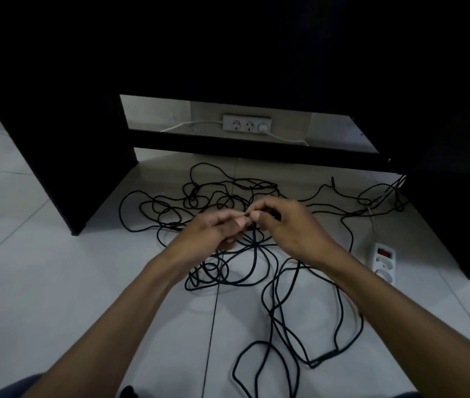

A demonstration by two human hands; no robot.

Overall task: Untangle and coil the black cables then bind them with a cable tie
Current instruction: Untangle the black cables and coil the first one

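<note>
We have both hands raised over the black cables [222, 202], which lie in a loose tangle on the pale tiled floor [55, 277] in front of the black desk [228, 53]. Our left hand [213, 228] is curled, its thumb and fingertips pinched together near the middle of the tangle. Our right hand [288, 225] meets it fingertip to fingertip, thumb and forefinger closed on a short stretch of black cable that runs between the 2 hands. From that pinch, a strand drops straight down to the floor.

The bulk of the tangle lies beyond our hands, towards the desk's low crossbar [256, 149], in many small overlapping loops. Nearer to us than the hands, a few larger loops spread over the tiles, the longest reaching down under our right forearm. One strand trails off from the tangle towards the desk's right-hand cabinet [457, 214], where it crosses some thinner wires at the cabinet's foot.

A white power strip with a red switch [382, 261] lies on the floor just beside that cabinet, close to the outer loops but apart from them. Behind the desk, seen through the gap above the crossbar, a white triple wall socket [246, 124] holds 1 white plug [263, 127], with a white cord leaving on each side.
</note>
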